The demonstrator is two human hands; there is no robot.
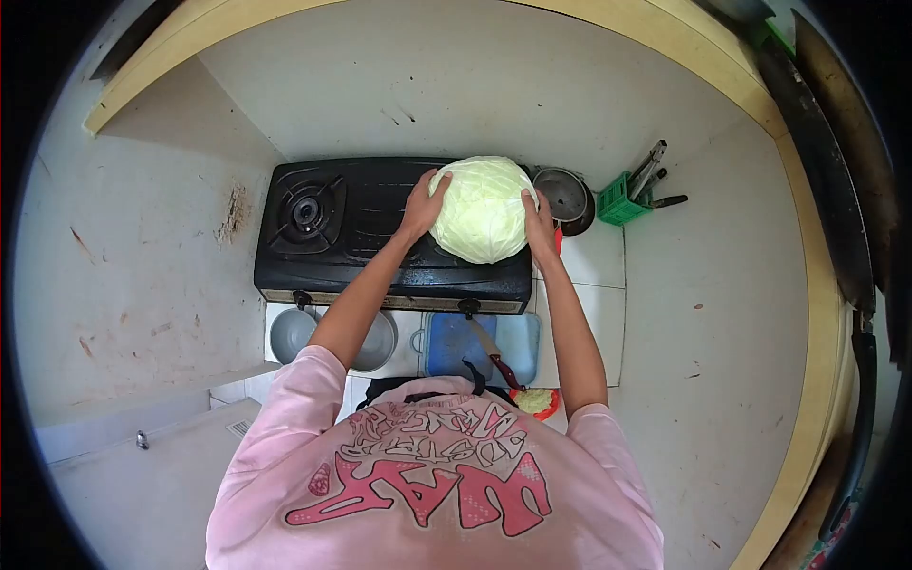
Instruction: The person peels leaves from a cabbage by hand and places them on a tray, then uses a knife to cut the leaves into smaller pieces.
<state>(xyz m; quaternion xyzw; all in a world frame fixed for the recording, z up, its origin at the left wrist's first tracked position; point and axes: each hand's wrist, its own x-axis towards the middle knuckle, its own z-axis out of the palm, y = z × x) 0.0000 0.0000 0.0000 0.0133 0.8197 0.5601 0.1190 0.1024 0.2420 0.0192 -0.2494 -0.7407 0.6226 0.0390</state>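
A large pale green cabbage is held up over the right part of the black gas stove. My left hand presses on its left side, and my right hand grips its right side, so it is between both palms. Below the stove's front edge, a knife with a dark red handle lies across the blue cutting board. Near the knife handle, a red dish holds shredded pale pieces.
Two grey bowls, one at the left, sit in front of the stove. A metal pot and a green utensil basket stand at its right. Dark pans hang at the far right. Walls enclose the back and sides.
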